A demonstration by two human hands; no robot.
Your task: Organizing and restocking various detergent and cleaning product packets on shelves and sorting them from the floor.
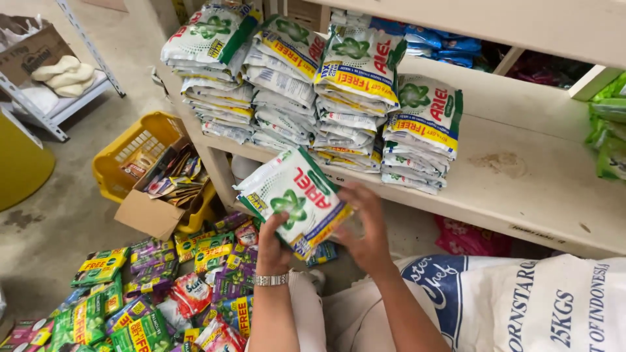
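Sachets: white-green stack | left hand, right hand both clamped on it

- The floor was bare grey concrete with dark stains.
- A cream wooden shelf unit ran across the right side, its board scuffed and marked.
- A grey metal rack stood at upper left.
- A yellow plastic basket sat on the floor.
- Lighting was even and diffuse.
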